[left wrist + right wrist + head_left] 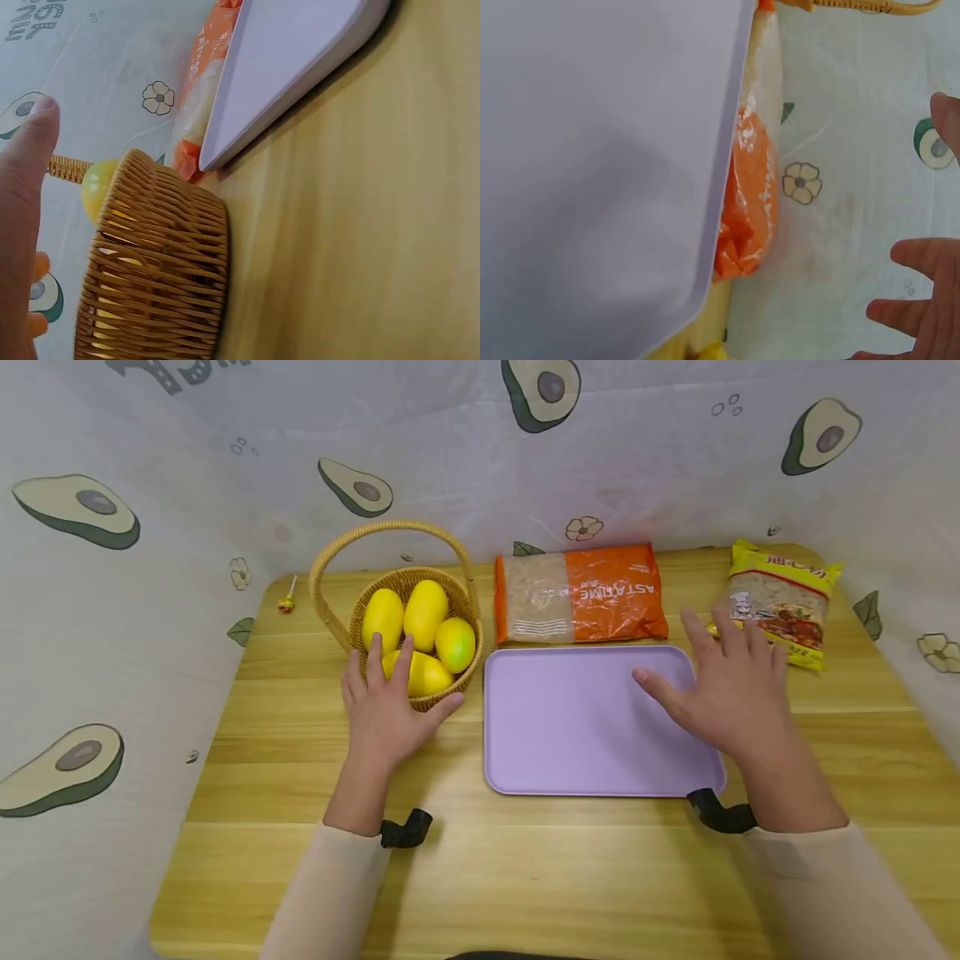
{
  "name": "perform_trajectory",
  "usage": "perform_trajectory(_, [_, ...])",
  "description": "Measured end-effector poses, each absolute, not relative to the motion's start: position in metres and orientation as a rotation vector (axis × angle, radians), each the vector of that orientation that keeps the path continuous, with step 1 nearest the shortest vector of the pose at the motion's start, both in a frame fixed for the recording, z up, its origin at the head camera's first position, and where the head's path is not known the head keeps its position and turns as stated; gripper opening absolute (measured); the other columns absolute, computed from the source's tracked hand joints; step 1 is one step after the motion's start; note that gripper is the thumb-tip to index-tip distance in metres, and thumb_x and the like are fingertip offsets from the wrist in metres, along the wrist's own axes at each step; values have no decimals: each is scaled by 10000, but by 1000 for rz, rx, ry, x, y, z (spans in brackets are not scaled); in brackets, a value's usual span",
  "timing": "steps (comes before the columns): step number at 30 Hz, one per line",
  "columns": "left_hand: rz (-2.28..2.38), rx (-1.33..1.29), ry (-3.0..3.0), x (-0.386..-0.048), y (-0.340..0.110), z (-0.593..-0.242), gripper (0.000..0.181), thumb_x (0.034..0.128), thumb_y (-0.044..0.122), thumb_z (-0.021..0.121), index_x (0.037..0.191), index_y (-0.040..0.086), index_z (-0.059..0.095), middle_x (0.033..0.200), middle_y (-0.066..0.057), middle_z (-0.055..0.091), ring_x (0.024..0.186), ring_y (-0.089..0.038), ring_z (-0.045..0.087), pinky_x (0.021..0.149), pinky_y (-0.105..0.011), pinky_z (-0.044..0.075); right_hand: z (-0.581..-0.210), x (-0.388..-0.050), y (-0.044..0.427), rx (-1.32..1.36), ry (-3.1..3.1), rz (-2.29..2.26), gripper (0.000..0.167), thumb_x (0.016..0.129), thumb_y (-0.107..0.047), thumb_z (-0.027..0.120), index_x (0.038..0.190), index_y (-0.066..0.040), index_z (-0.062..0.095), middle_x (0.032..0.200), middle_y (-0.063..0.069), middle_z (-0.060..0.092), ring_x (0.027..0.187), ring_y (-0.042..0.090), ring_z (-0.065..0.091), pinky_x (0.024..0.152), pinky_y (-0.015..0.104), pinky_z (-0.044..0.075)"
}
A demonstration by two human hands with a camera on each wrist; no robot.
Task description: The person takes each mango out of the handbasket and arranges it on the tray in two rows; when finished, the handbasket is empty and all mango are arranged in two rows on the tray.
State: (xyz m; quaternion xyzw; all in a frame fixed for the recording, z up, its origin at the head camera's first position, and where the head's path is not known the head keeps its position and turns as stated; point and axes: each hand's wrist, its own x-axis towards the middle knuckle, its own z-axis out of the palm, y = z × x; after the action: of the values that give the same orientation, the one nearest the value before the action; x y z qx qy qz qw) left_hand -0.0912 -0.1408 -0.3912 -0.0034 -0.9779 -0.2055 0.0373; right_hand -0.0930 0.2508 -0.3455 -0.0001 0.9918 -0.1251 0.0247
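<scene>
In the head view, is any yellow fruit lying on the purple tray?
No, all four yellow fruits sit in the basket, left of the tray.

A round wicker basket [161,277], its arched handle raised, is set upright just left of a lilac tray [570,718], which is laid flat. Four yellow fruits [426,610] are held inside the basket, one tinged green. A yellow printed packet [787,610] is placed beyond the tray's far right corner.

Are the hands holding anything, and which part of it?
Nothing is held: the left hand is spread near the basket, and the right hand is spread near the purple tray.
</scene>
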Motion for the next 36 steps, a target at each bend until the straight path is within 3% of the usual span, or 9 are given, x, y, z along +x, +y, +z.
perform_trajectory(5, [-808,95,-2792,-82,-143,-406,899,886,697,587,1604,220,332,1694,-194,122,1524,-493,111,1179,-702,209,-356,-74,240,-68,3077,-540,998,911,-694,568,1621,-76,236,1628,337,202,1475,576,182,1175,743,118])
perform_trajectory(9, [-960,231,-2623,-79,-143,-416,787,934,580,603,1569,175,376,1680,-182,131,1492,-459,198,1123,-677,328,-365,-61,219,-148,3047,-689,934,912,-614,644,1589,-59,322,1600,312,296,1451,545,268,1166,726,199])
perform_trajectory(12, [-1081,313,-2528,-79,-142,-423,703,973,495,592,1557,159,391,1683,-166,114,1481,-455,240,1115,-666,354,-372,-54,198,-224,3018,-787,873,912,-547,687,1566,-61,374,1584,277,353,1438,518,323,1151,706,264])
perform_trajectory(17, [-1332,414,-2371,-87,-142,-434,598,1019,400,557,1541,146,413,1683,-176,86,1529,-396,237,1192,-606,313,-383,-47,156,-342,2952,-1044,759,900,-402,758,1517,-79,455,1546,198,449,1430,425,404,1163,628,335])
perform_trajectory(22, [-1565,493,-2207,-100,-141,-441,538,1039,364,523,1527,157,423,1689,-162,98,1570,-323,165,1241,-560,248,-382,-51,117,-439,2857,-1275,680,898,-370,774,1477,-131,509,1508,102,517,1414,308,471,1163,558,386])
perform_trajectory(28, [-1665,494,-2040,-113,-138,-448,481,1027,276,544,1476,111,490,1677,-143,228,1588,-274,140,1292,-459,128,-371,-75,80,-566,2807,-1373,650,910,-395,759,1474,-177,519,1507,45,523,1410,238,485,1157,526,408])
perform_trajectory(36, [-1719,473,-1992,-116,-141,-451,478,1005,214,546,1471,123,493,1625,-80,355,1588,-265,152,1300,-429,97,-363,-119,42,-788,2802,-1372,638,889,-383,781,1433,-135,561,1465,54,559,1378,236,517,1147,466,438])
